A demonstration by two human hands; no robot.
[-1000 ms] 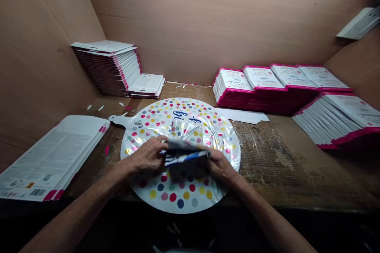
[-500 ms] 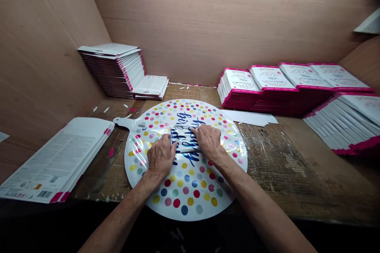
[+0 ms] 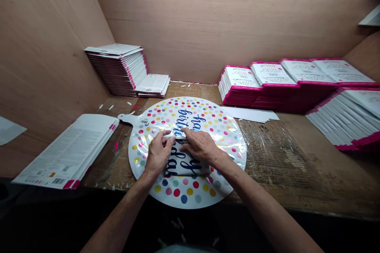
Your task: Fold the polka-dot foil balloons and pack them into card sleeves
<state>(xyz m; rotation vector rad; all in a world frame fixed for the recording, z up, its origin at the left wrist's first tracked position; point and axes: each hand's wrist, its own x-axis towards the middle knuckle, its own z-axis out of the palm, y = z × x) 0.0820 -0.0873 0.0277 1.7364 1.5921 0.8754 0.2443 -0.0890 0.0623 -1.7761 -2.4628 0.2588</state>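
A flat round foil balloon [image 3: 185, 191] lies on the bench, white with coloured dots and dark blue "happy birthday" lettering turned sideways. Its narrow tail points left. Over its middle is a greyish rectangular foil piece [image 3: 190, 169] bearing part of the lettering; whether it is a fold of the balloon or separate, I cannot tell. My left hand [image 3: 158, 152] is closed at the piece's upper left edge, fingers curled and thumb pressed in. My right hand [image 3: 202, 148] pinches the same edge farther right, thumb below and fingers above. Fingertips partly hide the edge.
At the back left stands a tall stack of white cards [image 3: 111, 71]. More flat printed sleeves [image 3: 68, 150] lie at the left edge. Pink-edged packs [image 3: 255, 75] line the back right, with others [image 3: 353, 114] at far right. A white strip [image 3: 252, 114] lies behind the balloon.
Both hands have drawn slightly closer together over the balloon's middle. The greyish rectangle now shows plainly below my fingers. The view has shifted a little.
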